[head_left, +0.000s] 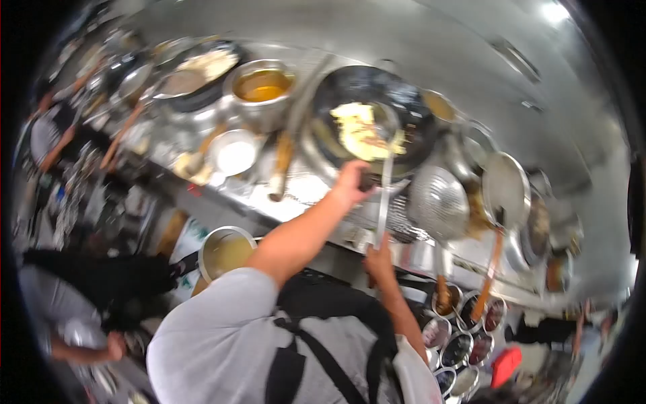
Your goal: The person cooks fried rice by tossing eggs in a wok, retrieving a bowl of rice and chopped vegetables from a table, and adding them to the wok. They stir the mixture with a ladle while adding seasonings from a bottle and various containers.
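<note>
A dark wok (330, 94) stands on the stove, with yellow food (360, 135) and some brown bits in it. My left hand (353, 180) is closed round the wok's dark handle at the near rim. To the right of it, my right hand (380, 259) grips the lower end of a long metal ladle (385, 202). The ladle's bowl rests in the wok, beside the yellow food.
Left of the wok are a pot of orange-brown liquid (264, 85) and a white bowl (234, 153). Rightward lie a perforated skimmer (439, 202) and a strainer (506, 192). Several seasoning containers (457, 349) stand lower right. Co-workers stand at left, one near a pot (229, 254).
</note>
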Demonstrator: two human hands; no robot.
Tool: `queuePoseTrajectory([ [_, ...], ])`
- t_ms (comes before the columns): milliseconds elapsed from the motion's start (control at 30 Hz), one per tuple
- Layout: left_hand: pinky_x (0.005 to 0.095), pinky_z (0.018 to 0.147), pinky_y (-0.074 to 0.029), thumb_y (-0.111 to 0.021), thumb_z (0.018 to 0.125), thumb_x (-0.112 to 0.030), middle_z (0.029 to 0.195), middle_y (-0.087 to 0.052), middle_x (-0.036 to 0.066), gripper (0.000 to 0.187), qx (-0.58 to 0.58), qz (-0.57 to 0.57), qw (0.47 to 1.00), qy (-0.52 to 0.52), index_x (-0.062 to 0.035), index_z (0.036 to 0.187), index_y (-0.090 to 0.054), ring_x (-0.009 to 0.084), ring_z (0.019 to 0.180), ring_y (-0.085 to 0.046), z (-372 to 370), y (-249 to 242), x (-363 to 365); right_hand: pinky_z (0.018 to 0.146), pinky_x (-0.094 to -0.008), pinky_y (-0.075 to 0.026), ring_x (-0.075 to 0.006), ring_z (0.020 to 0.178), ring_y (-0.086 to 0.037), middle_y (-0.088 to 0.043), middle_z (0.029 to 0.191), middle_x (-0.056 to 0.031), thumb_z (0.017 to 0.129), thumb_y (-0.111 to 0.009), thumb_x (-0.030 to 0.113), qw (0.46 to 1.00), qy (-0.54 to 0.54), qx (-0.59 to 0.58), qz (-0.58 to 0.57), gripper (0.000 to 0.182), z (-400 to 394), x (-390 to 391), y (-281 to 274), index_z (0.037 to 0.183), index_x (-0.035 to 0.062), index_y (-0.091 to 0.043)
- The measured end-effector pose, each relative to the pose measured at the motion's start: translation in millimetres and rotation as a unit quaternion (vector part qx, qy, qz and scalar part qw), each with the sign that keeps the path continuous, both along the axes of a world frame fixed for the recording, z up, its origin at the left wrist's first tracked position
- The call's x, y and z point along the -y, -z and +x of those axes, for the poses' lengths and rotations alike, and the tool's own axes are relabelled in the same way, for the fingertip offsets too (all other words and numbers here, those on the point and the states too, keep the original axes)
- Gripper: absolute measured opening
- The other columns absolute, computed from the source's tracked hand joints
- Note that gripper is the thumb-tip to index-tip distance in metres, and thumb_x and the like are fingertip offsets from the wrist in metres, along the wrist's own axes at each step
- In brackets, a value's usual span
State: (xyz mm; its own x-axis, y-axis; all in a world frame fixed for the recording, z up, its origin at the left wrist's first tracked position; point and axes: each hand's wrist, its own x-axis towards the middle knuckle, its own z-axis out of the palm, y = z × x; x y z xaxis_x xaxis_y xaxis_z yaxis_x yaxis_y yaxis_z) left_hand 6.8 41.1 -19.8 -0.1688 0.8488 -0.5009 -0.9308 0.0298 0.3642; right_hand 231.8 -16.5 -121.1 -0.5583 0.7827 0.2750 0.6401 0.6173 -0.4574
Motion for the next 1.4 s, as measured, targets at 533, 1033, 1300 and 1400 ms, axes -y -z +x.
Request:
queuePoseTrajectory([
  [533, 0.0424, 0.073, -0.051, -0.056, 0.080, -0.021, 0.088, -0.062, 0.006, 0.018, -0.027, -0.054, 0.998, -0.022, -0.0101, 0.094, -0.059, 0.0242, 0.081, -0.059, 29.3, -61.2, 71.0, 0.093, -0.0372, -0.043, -0.0384, 0.106, -0.059, -0.058, 0.118, -0.0257, 0.088, -0.058, 0.013, 0.940, -0.078, 0.054, -0.328, 0.067, 113.4, 2.0, -282.7, 0.146, 0.0052, -0.026],
  [1033, 0.0424, 0.072, -0.052, -0.059, 0.077, -0.017, 0.083, -0.059, 0.006, 0.008, -0.047, 0.050, 0.996, -0.055, -0.0128, 0.083, -0.056, 0.0244, 0.078, -0.058, 44.2, -19.4, 99.2, 0.082, -0.0519, -0.046, -0.0468, 0.093, -0.059, -0.062, 0.101, -0.0300, 0.087, -0.048, 0.014, 0.955, -0.077, 0.225, -0.178, 0.063, 39.8, -44.3, -225.1, 0.145, 0.0112, -0.025],
  [1300, 0.0424, 0.072, -0.053, -0.059, 0.080, -0.020, 0.078, -0.060, 0.007, 0.011, -0.042, -0.006, 0.999, -0.007, -0.0094, 0.083, -0.057, 0.0247, 0.073, -0.059, 2.9, -35.4, 31.6, 0.080, -0.0407, -0.046, -0.0380, 0.087, -0.062, -0.063, 0.100, -0.0252, 0.087, -0.059, 0.016, 0.927, -0.085, 0.094, -0.352, 0.068, 74.2, -7.3, -248.0, 0.147, 0.0164, -0.026],
  [1400, 0.0422, 0.071, -0.054, -0.058, 0.080, -0.021, 0.080, -0.060, 0.008, 0.012, -0.072, -0.057, 0.995, -0.032, -0.0095, 0.084, -0.057, 0.0249, 0.075, -0.059, 7.1, -40.4, 31.4, 0.087, -0.0390, -0.046, -0.0375, 0.096, -0.062, -0.059, 0.116, -0.0245, 0.088, -0.058, 0.012, 0.969, -0.091, -0.002, -0.230, 0.069, 77.5, 3.8, -239.2, 0.148, 0.0160, -0.025],
])
